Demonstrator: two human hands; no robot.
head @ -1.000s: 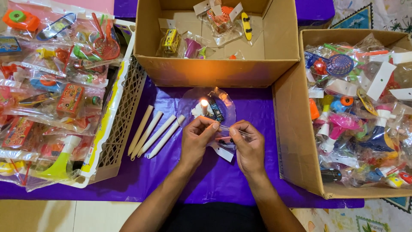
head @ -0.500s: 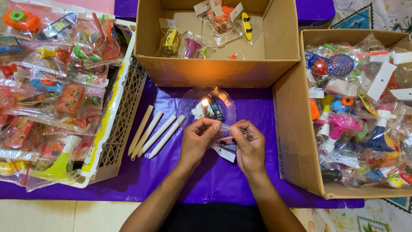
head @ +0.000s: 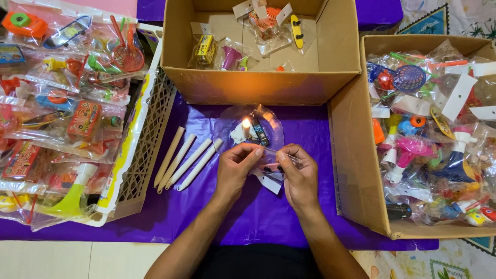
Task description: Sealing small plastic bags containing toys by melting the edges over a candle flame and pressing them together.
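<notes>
Both hands, left hand [head: 236, 166] and right hand [head: 298, 173], pinch a small clear plastic packet [head: 273, 164] just short of the lit candle [head: 246, 127]. Cardboard boxes [head: 347, 155] hem in the purple worktop [head: 258, 212] ahead and right.

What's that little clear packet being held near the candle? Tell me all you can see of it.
The clear plastic packet is a small, thin, see-through bag with small dark pieces inside, too small to identify. A white card tag hangs at its lower end. The left hand and right hand pinch its top edge between them, holding it above the purple cloth, just in front of the lit candle.
</notes>
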